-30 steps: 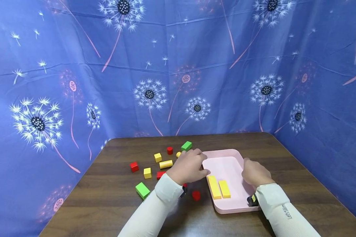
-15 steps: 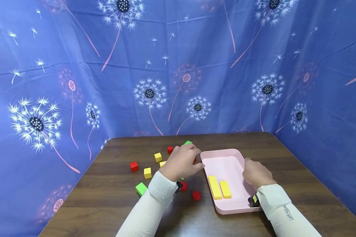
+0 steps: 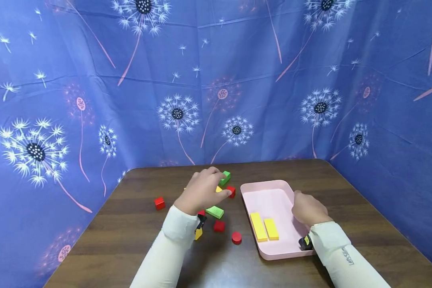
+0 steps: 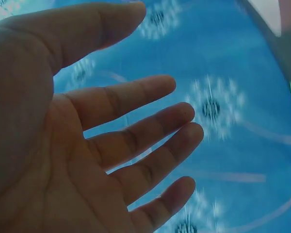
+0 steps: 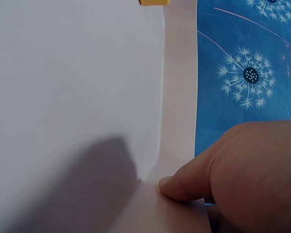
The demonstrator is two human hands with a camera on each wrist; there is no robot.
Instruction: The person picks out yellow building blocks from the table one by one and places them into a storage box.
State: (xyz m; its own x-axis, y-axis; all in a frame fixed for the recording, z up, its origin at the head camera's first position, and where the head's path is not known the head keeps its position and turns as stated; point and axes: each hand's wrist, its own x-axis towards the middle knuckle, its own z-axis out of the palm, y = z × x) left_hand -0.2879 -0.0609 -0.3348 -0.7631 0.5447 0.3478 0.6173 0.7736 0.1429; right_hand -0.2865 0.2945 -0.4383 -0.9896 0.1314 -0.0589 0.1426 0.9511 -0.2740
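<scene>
My left hand (image 3: pixel 203 191) hovers above the scattered blocks left of the tray. In the left wrist view its fingers (image 4: pixel 150 138) are spread and the palm holds nothing. Beneath and around it lie a light green block (image 3: pixel 215 212), a red cube (image 3: pixel 231 191), a green block (image 3: pixel 225 177) and some blocks partly hidden by the hand. On the right, my right hand (image 3: pixel 309 209) grips the side wall of the pink tray (image 3: pixel 264 186), thumb (image 5: pixel 182 187) on the inner face. Two yellow rectangular blocks, a longer one (image 3: pixel 258 227) and a shorter one (image 3: pixel 271 229), lie inside the tray.
A red cube (image 3: pixel 160 203) sits alone at the left. Nearer the front are a red block (image 3: pixel 219 226), a red cylinder (image 3: pixel 236 238) and a yellow block (image 3: pixel 198 234) partly behind the left wrist. A blue dandelion-patterned curtain (image 3: pixel 209 80) stands behind the wooden table (image 3: pixel 104 248).
My left hand has moved left, away from the tray's rim and over the blocks, uncovering the light green block and a red cube. The right hand stays at the tray wall.
</scene>
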